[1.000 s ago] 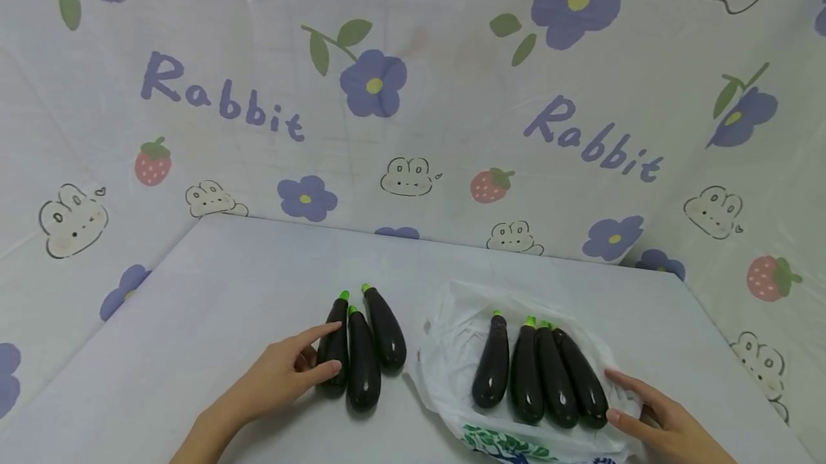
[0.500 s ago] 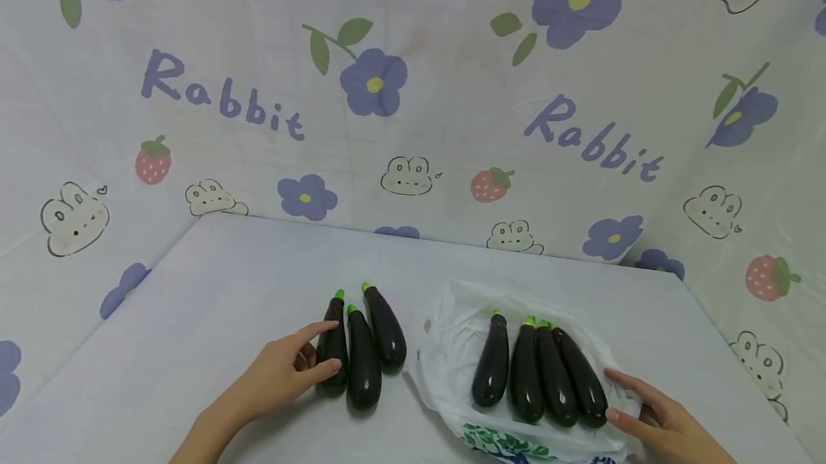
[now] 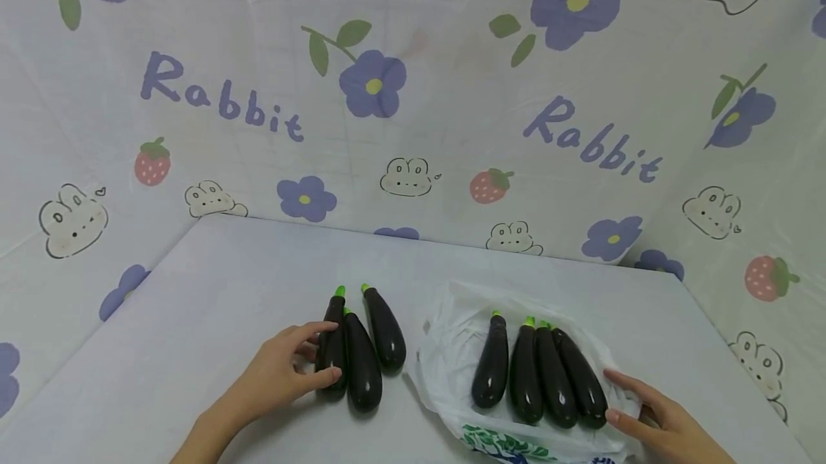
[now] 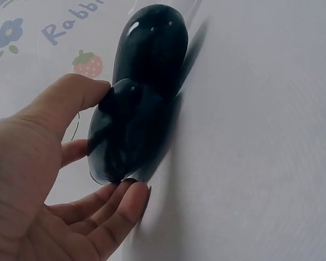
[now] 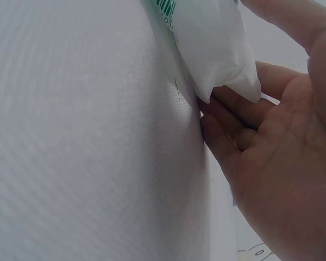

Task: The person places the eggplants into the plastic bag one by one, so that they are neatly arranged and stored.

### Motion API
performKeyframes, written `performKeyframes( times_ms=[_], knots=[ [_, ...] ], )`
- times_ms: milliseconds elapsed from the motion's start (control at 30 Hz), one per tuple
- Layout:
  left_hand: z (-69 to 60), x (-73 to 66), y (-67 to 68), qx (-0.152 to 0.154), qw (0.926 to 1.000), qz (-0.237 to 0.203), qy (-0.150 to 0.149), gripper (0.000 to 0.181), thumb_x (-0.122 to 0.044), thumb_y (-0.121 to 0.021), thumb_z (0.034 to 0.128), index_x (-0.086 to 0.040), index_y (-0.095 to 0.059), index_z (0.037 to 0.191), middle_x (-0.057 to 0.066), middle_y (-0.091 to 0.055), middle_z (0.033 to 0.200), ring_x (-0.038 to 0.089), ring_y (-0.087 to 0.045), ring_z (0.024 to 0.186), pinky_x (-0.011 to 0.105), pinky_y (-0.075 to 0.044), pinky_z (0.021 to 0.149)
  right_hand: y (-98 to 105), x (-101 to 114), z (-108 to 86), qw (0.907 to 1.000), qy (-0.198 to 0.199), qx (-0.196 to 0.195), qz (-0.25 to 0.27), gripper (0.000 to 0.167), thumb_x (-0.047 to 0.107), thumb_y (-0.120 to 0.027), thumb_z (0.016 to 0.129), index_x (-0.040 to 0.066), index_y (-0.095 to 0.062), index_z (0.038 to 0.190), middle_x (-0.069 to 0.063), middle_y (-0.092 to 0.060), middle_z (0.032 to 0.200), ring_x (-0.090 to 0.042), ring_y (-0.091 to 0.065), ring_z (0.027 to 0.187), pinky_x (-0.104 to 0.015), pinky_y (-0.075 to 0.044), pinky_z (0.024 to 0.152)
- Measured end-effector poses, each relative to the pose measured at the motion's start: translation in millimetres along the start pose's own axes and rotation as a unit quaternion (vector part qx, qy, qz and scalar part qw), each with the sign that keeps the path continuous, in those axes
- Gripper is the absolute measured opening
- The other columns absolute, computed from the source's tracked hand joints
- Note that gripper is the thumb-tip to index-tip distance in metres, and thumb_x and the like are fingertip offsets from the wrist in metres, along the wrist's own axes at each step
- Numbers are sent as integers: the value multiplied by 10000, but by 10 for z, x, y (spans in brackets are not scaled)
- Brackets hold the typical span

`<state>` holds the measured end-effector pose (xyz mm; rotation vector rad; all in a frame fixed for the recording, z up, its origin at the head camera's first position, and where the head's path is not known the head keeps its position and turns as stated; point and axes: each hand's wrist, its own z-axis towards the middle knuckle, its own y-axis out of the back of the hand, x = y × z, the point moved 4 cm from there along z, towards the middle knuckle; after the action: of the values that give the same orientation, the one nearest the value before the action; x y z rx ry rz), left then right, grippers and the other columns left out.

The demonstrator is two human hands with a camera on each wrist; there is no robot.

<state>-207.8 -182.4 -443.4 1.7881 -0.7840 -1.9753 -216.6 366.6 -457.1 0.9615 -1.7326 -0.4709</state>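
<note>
In the head view my left hand (image 3: 280, 374) holds the leftmost of three dark eggplants, its thumb and fingers around the sides of that eggplant (image 3: 331, 349). The left wrist view shows the thumb touching the rounded end of the held eggplant (image 4: 127, 136), the other fingers curving around below. Close against it lies a second eggplant (image 3: 364, 367), and a third eggplant (image 3: 385, 328) lies to the right. My right hand (image 3: 671, 424) rests at the right edge of a white plastic bag (image 3: 445, 378), fingers loosely extended; the bag's crumpled corner (image 5: 223, 65) lies against them.
Several eggplants (image 3: 551, 378) lie side by side on the spread bag, green stem ends pointing away. The white table (image 3: 258, 270) meets a patterned cloth backdrop (image 3: 413, 127) at its far edge, and cloth also hangs along both sides.
The leftmost eggplant has shifted slightly in my left hand. The middle eggplant's stem end has swung left, up against it. My right hand and the bag stay put.
</note>
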Motion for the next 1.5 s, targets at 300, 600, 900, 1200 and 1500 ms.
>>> performKeyframes(
  times_ms=[300,600,900,1200,1500],
  knots=[
    [-10,23,-13,155,9991,-301,-253,702,-359,-893,830,-221,-590,1449,151,-647,1333,162,-701,1001,236,-570,737,-28,10,-24,9985,-116,133,517,791,393,-615,1050,34,-241,1647,-65,-414,1044,-117,-437,862,-277,-361,757],
    [2,24,-38,432,9976,-433,-310,715,-358,-869,856,-235,-548,1484,223,-641,1368,157,-676,983,253,-561,762,-36,4,-46,9964,-90,126,829,802,351,-633,1043,8,-227,1643,-26,-360,888,-133,-403,741,-245,-345,660],
    [12,27,-60,358,9977,-493,-291,722,-351,-888,835,-234,-566,1471,189,-659,1332,163,-675,991,257,-566,764,-23,10,-56,9976,-76,74,690,797,368,-629,1044,7,-242,1640,-36,-399,917,-133,-417,748,-249,-351,666],
    [17,73,-71,281,9983,-469,-207,719,-385,-895,823,-256,-580,1456,155,-666,1295,166,-671,1009,246,-575,775,-16,10,-25,9987,-72,98,495,790,390,-621,1046,15,-258,1638,-104,-465,1166,-108,-459,901,-259,-376,752],
    [12,69,-66,254,9980,-515,-273,721,-383,-899,819,-244,-587,1454,164,-665,1296,181,-676,1017,239,-581,770,-25,26,-39,9981,-73,109,610,789,377,-627,1044,11,-257,1637,-72,-425,1054,-122,-429,832,-269,-355,718]
  ],
)
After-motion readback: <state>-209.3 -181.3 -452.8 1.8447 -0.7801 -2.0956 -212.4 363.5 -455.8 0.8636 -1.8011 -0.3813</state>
